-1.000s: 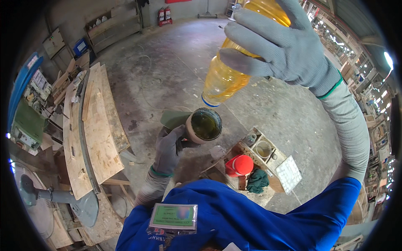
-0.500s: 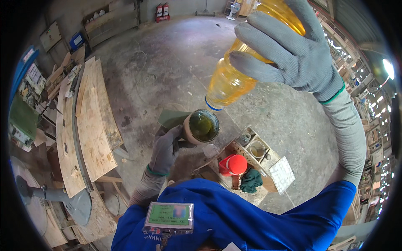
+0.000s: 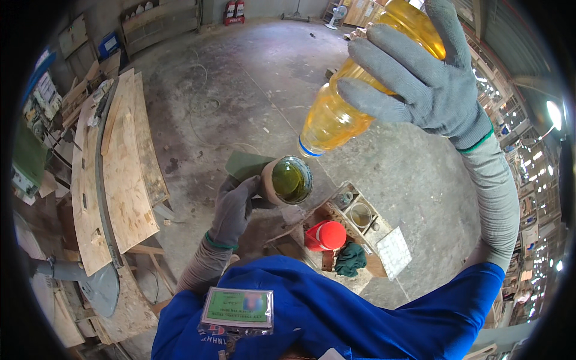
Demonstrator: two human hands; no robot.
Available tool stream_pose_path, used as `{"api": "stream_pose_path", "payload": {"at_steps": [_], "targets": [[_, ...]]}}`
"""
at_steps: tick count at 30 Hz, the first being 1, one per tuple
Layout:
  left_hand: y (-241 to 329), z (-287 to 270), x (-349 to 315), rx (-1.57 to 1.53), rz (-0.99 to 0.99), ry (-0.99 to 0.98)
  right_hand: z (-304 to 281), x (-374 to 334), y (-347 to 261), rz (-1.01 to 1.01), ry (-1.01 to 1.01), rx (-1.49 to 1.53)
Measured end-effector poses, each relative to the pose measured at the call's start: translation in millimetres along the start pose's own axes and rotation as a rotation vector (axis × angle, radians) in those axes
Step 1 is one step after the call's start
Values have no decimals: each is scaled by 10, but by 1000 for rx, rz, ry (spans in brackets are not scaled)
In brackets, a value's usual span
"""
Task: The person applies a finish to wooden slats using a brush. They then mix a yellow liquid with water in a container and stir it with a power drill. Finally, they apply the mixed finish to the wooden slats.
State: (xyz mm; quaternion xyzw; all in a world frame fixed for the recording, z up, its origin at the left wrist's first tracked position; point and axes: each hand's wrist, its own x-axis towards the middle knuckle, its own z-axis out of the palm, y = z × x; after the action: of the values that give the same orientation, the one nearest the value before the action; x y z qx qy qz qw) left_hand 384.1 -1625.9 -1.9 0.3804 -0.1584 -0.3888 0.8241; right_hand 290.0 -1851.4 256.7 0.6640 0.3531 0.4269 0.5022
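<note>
My right hand [image 3: 414,78], in a grey knit glove, is wrapped round a clear plastic bottle [image 3: 336,123] of yellow liquid. The bottle is tipped neck-down, its blue-ringed mouth just above and apart from the cup's far rim. Below it my gloved left hand [image 3: 233,207] grips a round cup [image 3: 273,183] with a dark stained rim; greenish-yellow liquid [image 3: 289,182] lies inside. A flat greenish piece [image 3: 246,165] sticks out behind the cup, next to the left fingers; whether the hand also holds it I cannot tell. No stream between bottle and cup can be made out.
Below the cup stands a wooden box stand [image 3: 312,219] with a red lidded container [image 3: 327,235], a jar [image 3: 360,215], a dark green cloth [image 3: 351,259] and a pale tile-like panel [image 3: 394,252]. Long wooden boards [image 3: 123,174] lie at the left. A cable [image 3: 198,114] trails over the concrete floor.
The bottle and my right hand have shifted slightly to the right in the picture. The view has turned a little, so boards and stand sit further left. Both grips are unchanged.
</note>
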Motion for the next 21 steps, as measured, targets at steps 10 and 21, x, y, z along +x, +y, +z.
{"api": "stream_pose_path", "payload": {"at_steps": [10, 21], "targets": [[38, -47, -10, 66, -6, 1, -164, 67, 33, -49, -214, 12], [45, -28, -14, 47, 4, -7, -160, 146, 61, -47, -113, -57]]}}
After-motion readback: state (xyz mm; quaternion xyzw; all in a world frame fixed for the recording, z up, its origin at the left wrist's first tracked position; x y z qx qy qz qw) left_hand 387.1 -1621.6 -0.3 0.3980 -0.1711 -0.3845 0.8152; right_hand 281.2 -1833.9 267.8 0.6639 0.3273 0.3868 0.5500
